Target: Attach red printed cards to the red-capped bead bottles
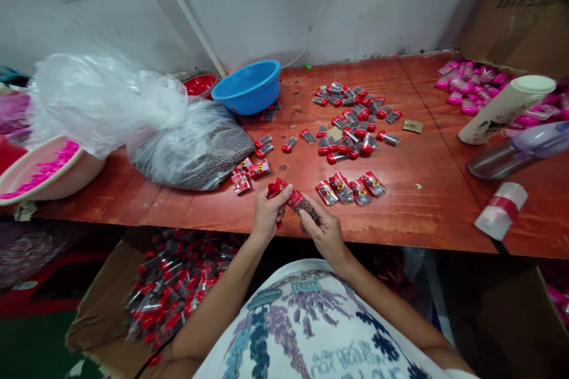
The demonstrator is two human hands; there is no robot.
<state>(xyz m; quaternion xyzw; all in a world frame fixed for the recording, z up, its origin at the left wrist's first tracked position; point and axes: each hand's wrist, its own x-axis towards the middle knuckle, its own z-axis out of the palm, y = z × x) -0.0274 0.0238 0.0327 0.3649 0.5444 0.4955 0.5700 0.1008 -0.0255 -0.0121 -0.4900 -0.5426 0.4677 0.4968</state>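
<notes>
In front of my body, just over the table's front edge, both hands meet at a small clear pack point(297, 200) with dark contents and red printing. My left hand point(267, 213) pinches its upper left end, where red printed material bunches around the fingers. The fingers of my right hand point(326, 231) are closed on the lower right end. To the right of the hands, several red-printed packs point(351, 189) lie in a row. Small red printed packets point(242, 183) sit to the left. Farther back is a loose pile of clear, red-capped containers point(355, 124) with dark contents.
A clear plastic bag point(191, 142) of dark beads and a blue basin point(246, 89) stand at left. A pale basin point(57, 183) holds pink pieces. Bottles point(507, 109) and pink-capped containers point(471, 86) are at right. Below the table, a cardboard box point(98, 302) holds red-capped containers.
</notes>
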